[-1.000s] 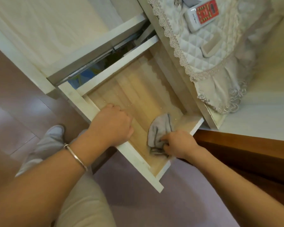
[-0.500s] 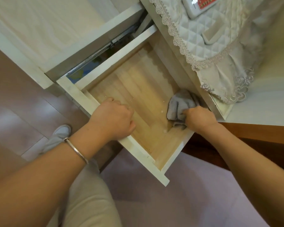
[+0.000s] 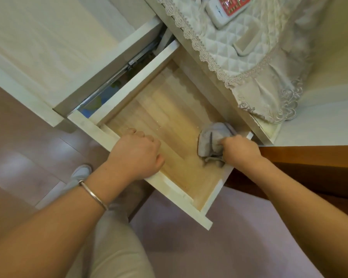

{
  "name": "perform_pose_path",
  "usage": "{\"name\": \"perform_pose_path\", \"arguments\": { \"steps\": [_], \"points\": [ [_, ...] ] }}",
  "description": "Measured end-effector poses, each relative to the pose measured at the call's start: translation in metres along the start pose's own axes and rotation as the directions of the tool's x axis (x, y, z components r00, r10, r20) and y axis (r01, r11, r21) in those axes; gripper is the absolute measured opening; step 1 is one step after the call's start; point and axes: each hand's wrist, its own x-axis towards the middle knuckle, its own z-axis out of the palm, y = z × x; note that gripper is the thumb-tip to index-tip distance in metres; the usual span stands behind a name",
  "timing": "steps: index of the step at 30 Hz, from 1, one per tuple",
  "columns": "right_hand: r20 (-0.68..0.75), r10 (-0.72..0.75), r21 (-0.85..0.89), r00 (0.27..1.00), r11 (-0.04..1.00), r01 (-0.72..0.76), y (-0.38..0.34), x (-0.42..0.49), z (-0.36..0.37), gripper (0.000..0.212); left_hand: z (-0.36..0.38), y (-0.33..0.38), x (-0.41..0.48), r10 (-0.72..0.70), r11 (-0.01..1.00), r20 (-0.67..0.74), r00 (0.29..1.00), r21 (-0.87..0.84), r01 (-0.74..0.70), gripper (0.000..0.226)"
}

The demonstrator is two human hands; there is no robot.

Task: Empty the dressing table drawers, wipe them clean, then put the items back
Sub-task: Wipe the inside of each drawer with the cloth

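At centre frame, a left hand (image 3: 136, 155) curls its fingers over the open drawer (image 3: 181, 194) front; the right hand (image 3: 240, 150) bunches a grey cloth (image 3: 212, 140) inside.

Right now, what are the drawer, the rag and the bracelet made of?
Drawer: probably wood, pale matt strips with grain inside, whitish painted-looking rim. Rag: soft grey fabric, crumpled into folds. Bracelet: likely metal, a thin silvery band that shines.

Grey cloth (image 3: 213, 137), pale striped-wood drawer (image 3: 169, 121), cream quilted lace-edged cover (image 3: 229, 43).
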Motion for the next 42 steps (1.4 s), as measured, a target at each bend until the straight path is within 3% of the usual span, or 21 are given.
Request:
{"name": "perform_pose_path", "arguments": {
  "steps": [3,5,7,10,12,15,19,23,26,31,35,42],
  "points": [
    [-0.069,0.085,0.009,0.994,0.996,-0.084,0.006,0.013,-0.004,0.023,0.002,-0.002,0.000,0.009,1.000,-0.031,0.999,0.013,-0.008,0.062],
    [-0.077,0.067,0.003,0.995,0.998,-0.067,-0.008,0.002,0.002,0.019,0.003,-0.004,-0.001,0.006,1.000,-0.015,1.000,0.023,-0.005,0.056],
    [-0.032,0.030,0.041,0.999,0.999,-0.029,-0.029,-0.017,0.010,0.017,0.002,-0.004,0.000,-0.003,1.000,0.012,1.000,0.015,0.003,0.047],
    [0.099,-0.084,0.100,0.992,0.992,0.075,-0.064,-0.050,0.026,0.023,-0.001,-0.004,-0.006,-0.026,0.999,-0.046,0.999,0.021,0.027,0.065],
    [0.197,-0.121,0.226,0.973,0.971,0.075,-0.080,-0.066,0.036,0.029,0.001,-0.002,-0.012,-0.021,1.000,-0.050,0.999,-0.001,0.021,0.069],
    [0.153,-0.089,0.417,0.984,0.909,0.018,-0.078,-0.079,0.036,0.032,-0.003,-0.006,-0.027,0.005,0.998,-0.066,0.998,0.061,-0.001,0.056],
    [-0.052,0.082,0.723,0.995,0.691,-0.019,-0.058,-0.094,0.028,0.033,-0.018,-0.011,-0.048,0.043,0.992,-0.063,0.997,0.122,-0.036,0.051],
    [-0.232,0.217,0.878,0.948,0.466,0.108,-0.051,-0.108,0.006,0.029,-0.057,-0.018,-0.060,-0.027,0.991,-0.159,0.987,0.123,0.047,0.048],
    [-0.373,0.186,0.853,0.909,0.454,0.257,-0.048,-0.110,-0.025,0.029,-0.089,-0.030,-0.071,-0.110,0.988,-0.286,0.952,0.070,0.136,0.052],
    [-0.623,0.120,0.700,0.773,0.526,0.483,-0.056,-0.113,-0.097,0.030,-0.142,-0.061,-0.108,-0.262,0.953,-0.513,0.817,-0.007,0.302,0.056],
    [-0.760,0.013,0.535,0.650,0.581,0.614,-0.087,-0.123,-0.161,0.027,-0.180,-0.089,-0.156,-0.400,0.881,-0.604,0.689,-0.046,0.471,0.063],
    [-0.879,-0.237,0.221,0.413,0.565,0.795,-0.201,-0.156,-0.254,0.024,-0.203,-0.154,-0.272,-0.570,0.723,-0.684,0.455,-0.155,0.673,0.066]
  ]
}}
